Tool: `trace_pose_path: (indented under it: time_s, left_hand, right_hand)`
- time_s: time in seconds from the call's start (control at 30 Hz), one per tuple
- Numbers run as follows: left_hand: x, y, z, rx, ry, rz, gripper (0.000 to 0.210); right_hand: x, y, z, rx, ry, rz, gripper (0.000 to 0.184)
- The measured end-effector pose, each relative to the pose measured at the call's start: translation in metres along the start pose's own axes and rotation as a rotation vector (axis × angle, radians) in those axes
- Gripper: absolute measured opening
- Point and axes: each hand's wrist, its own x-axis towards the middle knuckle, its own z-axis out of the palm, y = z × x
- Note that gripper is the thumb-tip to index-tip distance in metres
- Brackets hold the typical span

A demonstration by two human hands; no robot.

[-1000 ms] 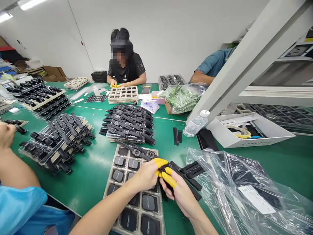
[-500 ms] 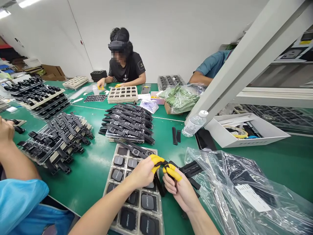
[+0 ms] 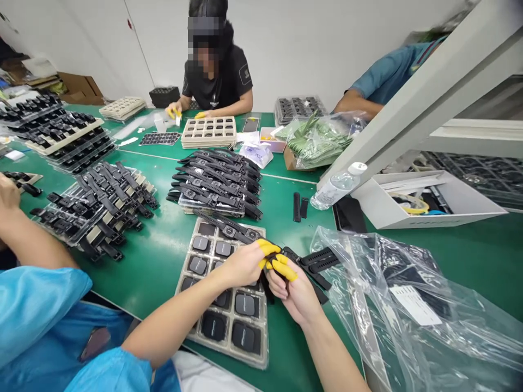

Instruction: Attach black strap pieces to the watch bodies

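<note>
Yellow finger cots cover some fingertips on both my hands, which meet above the right edge of a tray. My left hand point(image 3: 245, 264) is closed in a pinch on a small black watch part, mostly hidden by the fingers. My right hand point(image 3: 296, 291) grips the same piece from the other side, and a black watch strap point(image 3: 268, 289) hangs below the fingers. Whether a watch case is between them I cannot tell. Under my left forearm lies the beige tray point(image 3: 265, 348) of square black watch cases point(image 3: 245, 305). Two strapped watches point(image 3: 232, 228) rest across its far end.
Loose straps point(image 3: 322, 260) lie right of my hands, beside a clear plastic bag point(image 3: 384, 305). Beyond are stacked watches point(image 3: 216, 179), a water bottle point(image 3: 339, 185) and a white box point(image 3: 433, 218). A co-worker point(image 3: 216, 81) sits opposite; another person's blue sleeve point(image 3: 36, 305) is at left.
The view has tilted down and shifted. My hands have drawn closer together around the black piece, their fingertips now touching or nearly so. The person opposite has raised one hand slightly.
</note>
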Motion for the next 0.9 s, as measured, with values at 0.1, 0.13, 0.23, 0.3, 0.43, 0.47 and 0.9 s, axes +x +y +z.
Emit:
trace_pose_path:
  time_s: [0.1,0.13,0.23,0.3,0.43,0.47,0.9]
  left_hand:
    - [0.0,-0.001,-0.001,-0.016,-0.008,0.019,0.051]
    - [0.0,-0.002,-0.001,-0.021,-0.015,0.029,0.051]
    - [0.001,-0.006,-0.001,-0.023,-0.014,0.052,0.051]
    - [0.002,-0.009,0.0,-0.008,0.017,0.054,0.05]
    - [0.003,-0.009,0.0,0.019,0.018,0.072,0.05]
    - [0.003,-0.008,-0.002,0.017,0.003,0.075,0.049]
    - [0.006,-0.003,-0.015,0.15,-0.127,0.099,0.041]
  right_hand:
    - [-0.001,-0.003,0.001,-0.009,-0.021,0.007,0.04]
    - [-0.001,-0.004,0.002,-0.01,-0.034,0.017,0.039]
    - [0.001,-0.006,0.002,0.025,-0.043,0.016,0.038]
    - [0.003,-0.006,0.003,0.063,-0.033,-0.009,0.039]
    - [0.005,-0.007,0.003,0.119,-0.037,-0.026,0.04]
    - [0.005,-0.007,0.002,0.132,-0.041,-0.025,0.04]
    - [0.008,-0.006,-0.003,0.077,-0.034,0.029,0.036]
